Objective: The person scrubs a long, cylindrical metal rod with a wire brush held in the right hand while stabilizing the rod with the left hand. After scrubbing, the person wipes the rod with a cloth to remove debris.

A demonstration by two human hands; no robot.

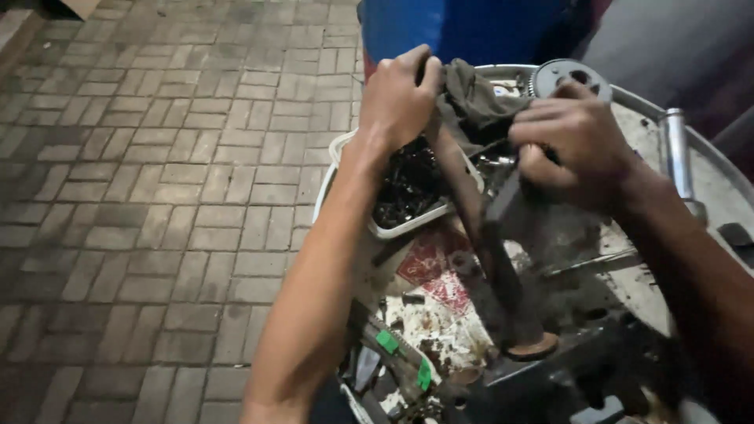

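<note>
gripping a dark rag (471, 98) over the top of a greasy rod (479, 228), the left hand (397, 98) closes tight to steady it while the right hand (569, 141) curls around the rag's other side, above a cluttered desk (707, 188) and a white tray (393, 229) of black parts.

The scene was dim, lit by a weak warm source that fell brightest on the left hand (397, 98) and forearm near the centre, while the lower right of the frame sank into near-black shadow. The right hand (569, 141) and the rag (471, 98) were smeared by motion blur. The brick paving (157, 196) on the left stayed soft, grainy and evenly dull, without glare.
</note>
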